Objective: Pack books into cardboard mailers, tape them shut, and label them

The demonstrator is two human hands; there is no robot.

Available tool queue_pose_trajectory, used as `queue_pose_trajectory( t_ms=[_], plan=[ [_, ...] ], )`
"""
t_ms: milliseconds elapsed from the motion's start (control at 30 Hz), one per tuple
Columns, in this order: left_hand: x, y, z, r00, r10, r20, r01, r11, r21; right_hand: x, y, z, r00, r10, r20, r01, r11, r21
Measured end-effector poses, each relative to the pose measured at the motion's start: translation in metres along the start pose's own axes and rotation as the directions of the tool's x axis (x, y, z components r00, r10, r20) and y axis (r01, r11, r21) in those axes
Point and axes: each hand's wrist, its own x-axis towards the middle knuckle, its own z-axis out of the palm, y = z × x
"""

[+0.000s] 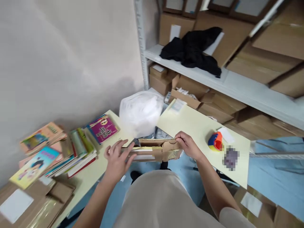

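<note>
A shallow cardboard box (pixel 158 154) with tape and a white label is held up in front of my body, its narrow side toward me. My right hand (pixel 188 145) grips the box's right end, fingers curled over the top edge. At the left end, my left hand (pixel 120 158) has its fingers spread and lies against or just over the box; whether it bears weight I cannot tell. Some dark material shows at the box's upper left. Behind the box stands a bulging white plastic bag (pixel 142 110).
Stacked books (pixel 78 148) and a purple book (pixel 103 129) lie on the left table. A larger carton (pixel 26 205) stands at lower left. The right table (pixel 197 123) carries a red, blue and yellow object (pixel 215 141). Shelves (pixel 237 80) hold cartons and black cloth (pixel 192 47).
</note>
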Motion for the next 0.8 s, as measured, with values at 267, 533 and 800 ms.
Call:
queue_pose_trajectory(
  t_ms=[267, 533, 800],
  plan=[
    [0.092, 0.111, 0.101, 0.963, 0.246, 0.110, -0.221, 0.955, -0.200, -0.067, 0.073, -0.102, 0.927, 0.126, -0.354, -0.140, 0.990, -0.013],
    [0.159, 0.147, 0.169, 0.883, 0.464, 0.062, -0.436, 0.863, -0.256, -0.081, 0.113, -0.141, 0.776, 0.266, -0.572, -0.267, 0.960, 0.084],
    [0.191, 0.156, 0.222, 0.765, 0.643, -0.034, -0.589, 0.678, -0.439, -0.044, 0.146, -0.149, 0.645, 0.444, -0.622, -0.396, 0.890, 0.224]
  ],
)
